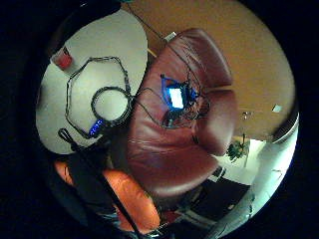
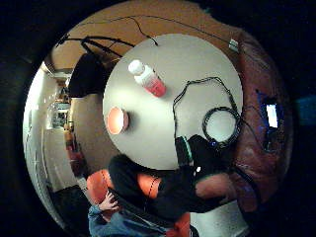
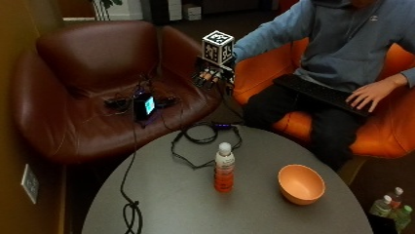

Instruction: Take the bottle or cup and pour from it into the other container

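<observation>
Orange-filled bottle point(image 3: 223, 173) upright, cap upward, beside bowl point(image 3: 301, 184); hands' point(image 3: 213, 74) fingers indiscernible.

No text can be read — the bottle point(image 3: 223, 171) shows no legible label.

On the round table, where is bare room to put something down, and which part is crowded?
Bare: the table surface between the bottle and the hanging cable, and the near edge in front of the bowl. Crowded: the far edge, where the coiled cable lies behind the bottle.
</observation>
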The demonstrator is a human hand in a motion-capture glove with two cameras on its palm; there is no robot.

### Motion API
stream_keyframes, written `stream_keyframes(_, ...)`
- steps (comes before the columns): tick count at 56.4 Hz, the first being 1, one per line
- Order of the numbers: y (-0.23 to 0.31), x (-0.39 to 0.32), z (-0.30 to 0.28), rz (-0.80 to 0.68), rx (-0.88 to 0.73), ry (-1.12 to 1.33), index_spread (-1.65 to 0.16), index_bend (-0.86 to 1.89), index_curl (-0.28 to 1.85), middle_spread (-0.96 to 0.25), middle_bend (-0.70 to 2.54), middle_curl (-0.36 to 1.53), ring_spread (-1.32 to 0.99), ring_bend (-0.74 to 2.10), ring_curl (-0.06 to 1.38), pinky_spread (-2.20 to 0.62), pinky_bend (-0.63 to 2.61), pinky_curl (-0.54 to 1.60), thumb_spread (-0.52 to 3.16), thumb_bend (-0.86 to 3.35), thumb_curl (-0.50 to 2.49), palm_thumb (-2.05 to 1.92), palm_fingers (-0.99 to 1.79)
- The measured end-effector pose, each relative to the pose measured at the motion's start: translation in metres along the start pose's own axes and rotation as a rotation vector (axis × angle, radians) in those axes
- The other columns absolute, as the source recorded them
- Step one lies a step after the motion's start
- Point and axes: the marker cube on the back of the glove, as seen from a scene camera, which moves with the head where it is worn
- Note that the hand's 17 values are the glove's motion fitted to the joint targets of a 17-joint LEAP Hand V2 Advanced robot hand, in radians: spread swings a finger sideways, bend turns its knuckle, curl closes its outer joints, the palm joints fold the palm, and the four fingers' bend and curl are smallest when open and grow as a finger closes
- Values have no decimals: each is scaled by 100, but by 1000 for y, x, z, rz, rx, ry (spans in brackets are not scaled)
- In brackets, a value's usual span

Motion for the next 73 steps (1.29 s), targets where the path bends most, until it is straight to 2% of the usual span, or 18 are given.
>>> stream_keyframes(8,1,-1,-13,-1,22,4,-31,18,14,-8,16,8,-5,31,11,19,42,17,72,25,16,53,24)
stream_keyframes(19,15,4,-36,6,25,52,-37,17,21,-10,18,15,-6,32,16,23,43,23,93,16,23,58,21)
stream_keyframes(41,22,24,-56,-18,18,140,-39,17,27,-10,17,21,-7,32,22,24,42,29,102,1,31,64,19)
stream_keyframes(49,8,16,-57,-12,13,117,-39,17,29,-10,17,23,-7,33,23,24,42,30,103,-2,33,66,18)
stream_keyframes(73,-5,14,-26,-3,-11,133,-39,16,30,-10,17,25,-7,33,26,24,41,33,104,-2,35,66,18)
